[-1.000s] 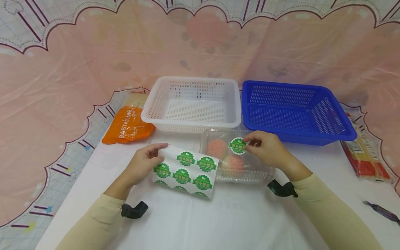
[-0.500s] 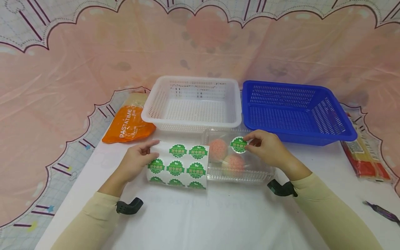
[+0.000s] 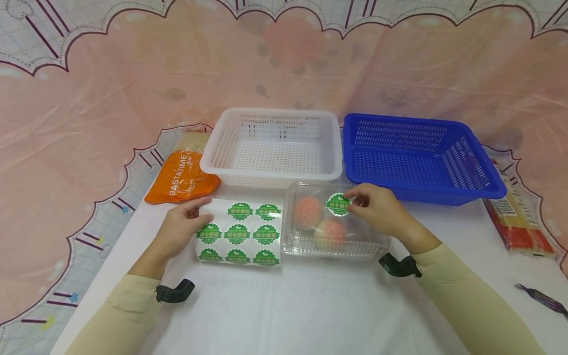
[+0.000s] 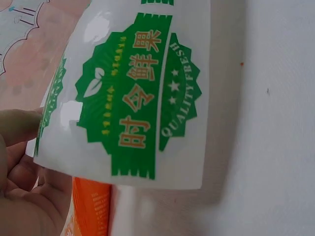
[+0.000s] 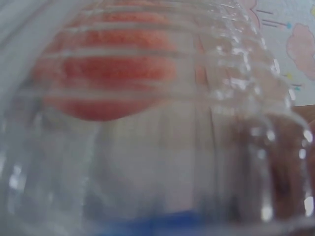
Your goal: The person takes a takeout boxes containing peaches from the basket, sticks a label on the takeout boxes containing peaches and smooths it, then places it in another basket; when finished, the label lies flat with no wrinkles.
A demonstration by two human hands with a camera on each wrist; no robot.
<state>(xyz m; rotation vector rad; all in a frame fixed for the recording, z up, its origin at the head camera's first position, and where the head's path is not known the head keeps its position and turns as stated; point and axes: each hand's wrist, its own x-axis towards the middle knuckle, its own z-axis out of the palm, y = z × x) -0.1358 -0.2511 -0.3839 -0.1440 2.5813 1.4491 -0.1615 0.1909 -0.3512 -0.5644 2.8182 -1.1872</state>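
Pink cartoon-printed cloth is draped behind and beside a white tabletop [image 3: 310, 305], on which two empty baskets stand side by side at the back, one white [image 3: 271, 147] and one blue [image 3: 419, 158]. Just in front of them a clear box [image 3: 337, 224] lies closed, with two pink balls [image 3: 308, 212] seen through its lid. A single round green sticker [image 3: 338, 204] is pinched at its edge by the right hand [image 3: 377, 209], thumb and forefinger closed on it, and is held over the lid, apparently so that it can be laid flat there; whether it touches the plastic cannot be told. A sticker sheet [image 3: 239, 231], printed with rows of the same green seals, lies just left of the box, touching or nearly touching it, and is held at its left edge by the curled fingers of the left hand [image 3: 179, 229], seemingly to keep the curling sheet out of the way; in the left wrist view its free edge is seen lifted off the tabletop. An orange packet [image 3: 184, 177] lies at the far left beside the white basket, a long noodle pack [image 3: 516, 222] at the far right, and a dark small object [image 3: 543, 301] near the right edge.
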